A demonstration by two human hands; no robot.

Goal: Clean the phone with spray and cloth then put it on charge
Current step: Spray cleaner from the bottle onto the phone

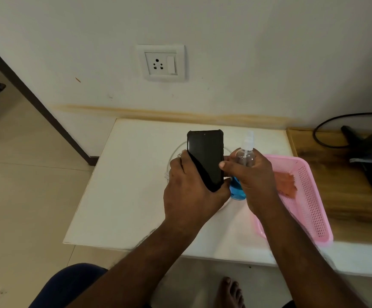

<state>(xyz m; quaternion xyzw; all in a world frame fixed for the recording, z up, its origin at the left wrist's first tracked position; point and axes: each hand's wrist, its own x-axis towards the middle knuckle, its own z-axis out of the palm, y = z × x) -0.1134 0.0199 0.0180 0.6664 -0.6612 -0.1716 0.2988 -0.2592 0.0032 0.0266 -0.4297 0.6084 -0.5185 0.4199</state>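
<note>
I see the left hand [188, 185] wrapped around the phone [205, 158], upright above the white table [118, 196]. Right of the phone, the right hand [252, 174] grips the spray bottle [244, 161]. Rigid, slick glass — hold the cased edges.

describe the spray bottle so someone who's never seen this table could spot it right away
Start at the white table under the wall socket. Near its middle, the right hand grips the spray bottle, just right of the black phone in the left hand. It is the only clear bottle, with blue liquid low inside and a white nozzle.
</note>
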